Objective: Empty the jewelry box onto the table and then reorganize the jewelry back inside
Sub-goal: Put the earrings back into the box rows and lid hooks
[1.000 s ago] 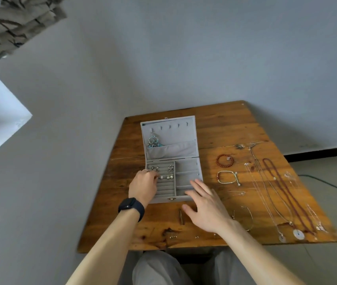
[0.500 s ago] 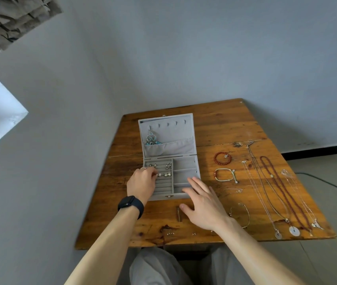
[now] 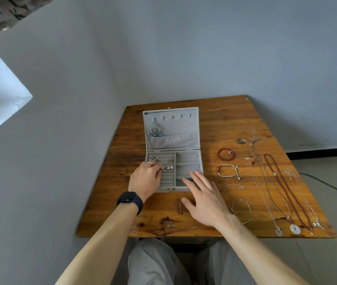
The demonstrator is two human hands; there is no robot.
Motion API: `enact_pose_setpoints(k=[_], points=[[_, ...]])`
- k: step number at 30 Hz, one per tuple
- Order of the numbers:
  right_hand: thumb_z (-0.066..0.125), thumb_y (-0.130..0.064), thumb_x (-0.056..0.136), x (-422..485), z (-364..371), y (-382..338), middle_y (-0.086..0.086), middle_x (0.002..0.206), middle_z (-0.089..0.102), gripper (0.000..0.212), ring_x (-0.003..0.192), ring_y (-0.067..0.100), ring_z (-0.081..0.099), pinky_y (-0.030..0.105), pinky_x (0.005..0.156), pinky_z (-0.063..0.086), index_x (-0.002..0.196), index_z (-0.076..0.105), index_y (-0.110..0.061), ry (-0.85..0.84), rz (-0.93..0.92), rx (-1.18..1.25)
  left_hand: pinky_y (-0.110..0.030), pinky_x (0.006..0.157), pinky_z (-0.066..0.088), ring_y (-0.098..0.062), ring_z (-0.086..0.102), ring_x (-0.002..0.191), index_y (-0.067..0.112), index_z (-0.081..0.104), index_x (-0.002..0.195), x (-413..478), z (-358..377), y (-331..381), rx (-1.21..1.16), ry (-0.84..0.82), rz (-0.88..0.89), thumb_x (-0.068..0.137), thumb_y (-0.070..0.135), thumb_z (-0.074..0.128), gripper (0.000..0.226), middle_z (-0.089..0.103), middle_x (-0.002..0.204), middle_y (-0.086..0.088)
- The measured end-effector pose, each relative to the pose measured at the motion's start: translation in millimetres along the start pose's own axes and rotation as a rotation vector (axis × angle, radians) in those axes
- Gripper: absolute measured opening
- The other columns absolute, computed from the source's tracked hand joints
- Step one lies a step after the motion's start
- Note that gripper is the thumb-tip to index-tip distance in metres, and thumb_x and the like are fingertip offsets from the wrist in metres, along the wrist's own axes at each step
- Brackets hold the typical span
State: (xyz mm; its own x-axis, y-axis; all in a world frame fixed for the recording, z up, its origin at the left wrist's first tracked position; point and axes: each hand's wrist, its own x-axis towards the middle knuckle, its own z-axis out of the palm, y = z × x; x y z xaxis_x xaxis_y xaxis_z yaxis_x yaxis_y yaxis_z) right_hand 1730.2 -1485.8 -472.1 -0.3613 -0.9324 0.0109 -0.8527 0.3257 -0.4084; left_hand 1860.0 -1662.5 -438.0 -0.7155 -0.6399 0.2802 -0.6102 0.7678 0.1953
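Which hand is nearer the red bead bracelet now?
Right. The right hand sits at the near right corner of the jewelry box, toward the red bead bracelet; the left hand is farther, across the box at the ring rows.

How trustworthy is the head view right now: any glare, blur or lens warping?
Head view: sharp, no motion blur; the wide lens splays the wooden table and tilts the walls; a warm sheen on the table's right half washes out the thin silver chains; the jewelry box interior is evenly lit, though its earrings are too small to read.
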Motion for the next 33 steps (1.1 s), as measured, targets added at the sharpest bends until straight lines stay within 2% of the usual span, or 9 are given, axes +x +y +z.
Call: enact_pose_setpoints(k=[5, 11, 15, 17, 19, 22, 24, 28, 33], points=[[0.036, -0.054, 0.101, 1, 0, 0, -0.008, 0.166, -0.003, 0.072, 0.151, 0.008, -0.015, 0.043, 0.122, 0.004, 0.159, 0.005, -0.026, -0.014, 0.014, -0.022, -0.039, 0.069, 0.055, -0.027, 0.063, 0.102, 0.018, 0.070, 0.122, -1, 1, -1, 0.029, -0.012, 0.030, 0.098, 0.018, 0.058, 0.026, 0.068, 0.117, -0.005], [0.033, -0.043, 0.105, 1, -5, -1, -0.009, 0.166, 0.004, 0.060, 0.151, 0.007, -0.009, 0.045, 0.123, 0.008, 0.158, 0.014, -0.024, -0.034, 0.010, 0.044, -0.037, 0.073, 0.054, -0.025, 0.061, 0.107, 0.018, 0.066, 0.127, 0, -2, 0, 0.004, -0.031, 0.028, 0.100, 0.018, 0.054, 0.029, 0.065, 0.121, -0.004], [0.037, -0.030, 0.107, 3, -30, -5, -0.005, 0.162, 0.026, 0.048, 0.149, 0.007, 0.019, 0.028, 0.119, 0.015, 0.154, 0.032, -0.023, -0.047, 0.077, 0.351, -0.037, 0.075, 0.054, -0.024, 0.059, 0.113, 0.018, 0.062, 0.131, -1, -8, 0, -0.020, -0.047, 0.014, 0.100, 0.015, 0.051, 0.033, 0.062, 0.127, -0.004], [0.038, -0.027, 0.107, -1, -49, -4, -0.003, 0.154, 0.041, 0.044, 0.116, 0.002, 0.058, 0.024, 0.107, 0.037, 0.151, 0.039, -0.026, -0.034, 0.121, 0.483, -0.035, 0.073, 0.055, -0.022, 0.059, 0.113, 0.019, 0.062, 0.131, -4, -13, 0, -0.045, -0.037, 0.008, 0.099, 0.014, 0.052, 0.034, 0.061, 0.128, -0.003], [0.040, -0.025, 0.106, -9, -60, 1, -0.004, 0.142, 0.055, 0.040, 0.068, -0.007, 0.054, 0.013, 0.078, 0.050, 0.145, 0.047, -0.028, 0.032, 0.137, 0.503, -0.034, 0.073, 0.057, -0.020, 0.059, 0.114, 0.021, 0.063, 0.130, -12, -17, 3, -0.101, -0.008, -0.005, 0.098, 0.015, 0.054, 0.033, 0.061, 0.129, 0.000], [0.048, -0.021, 0.103, -23, -65, 12, -0.013, 0.136, 0.060, 0.036, 0.102, -0.008, 0.056, -0.002, 0.078, 0.036, 0.137, 0.057, -0.028, 0.140, 0.127, 0.502, -0.034, 0.073, 0.059, -0.016, 0.061, 0.114, 0.024, 0.066, 0.124, -30, -22, 13, -0.192, 0.048, -0.009, 0.097, 0.016, 0.058, 0.029, 0.062, 0.127, 0.003], [0.055, -0.021, 0.100, -35, -63, 16, -0.015, 0.129, 0.064, 0.032, 0.115, -0.003, 0.055, 0.002, 0.088, 0.040, 0.131, 0.061, -0.028, 0.185, 0.121, 0.493, -0.031, 0.075, 0.059, -0.013, 0.062, 0.110, 0.025, 0.067, 0.122, -47, -24, 21, -0.251, 0.067, -0.011, 0.097, 0.018, 0.060, 0.027, 0.062, 0.125, 0.005], [0.067, -0.029, 0.092, -61, -45, 10, -0.020, 0.112, 0.067, 0.027, 0.109, 0.002, 0.058, 0.022, 0.092, 0.048, 0.119, 0.067, -0.031, 0.261, 0.058, 0.403, -0.021, 0.078, 0.052, -0.006, 0.059, 0.106, 0.028, 0.069, 0.117, -88, -20, 31, -0.343, 0.090, -0.050, 0.095, 0.022, 0.063, 0.023, 0.063, 0.116, 0.011], [0.066, -0.037, 0.090, -80, -16, -16, -0.020, 0.109, 0.066, 0.025, 0.107, 0.004, 0.051, 0.017, 0.087, 0.040, 0.115, 0.069, -0.032, 0.261, 0.006, 0.309, -0.024, 0.088, 0.048, -0.005, 0.054, 0.108, 0.030, 0.071, 0.110, -139, -7, 24, -0.410, 0.027, -0.152, 0.092, 0.024, 0.066, 0.020, 0.063, 0.113, 0.014]])
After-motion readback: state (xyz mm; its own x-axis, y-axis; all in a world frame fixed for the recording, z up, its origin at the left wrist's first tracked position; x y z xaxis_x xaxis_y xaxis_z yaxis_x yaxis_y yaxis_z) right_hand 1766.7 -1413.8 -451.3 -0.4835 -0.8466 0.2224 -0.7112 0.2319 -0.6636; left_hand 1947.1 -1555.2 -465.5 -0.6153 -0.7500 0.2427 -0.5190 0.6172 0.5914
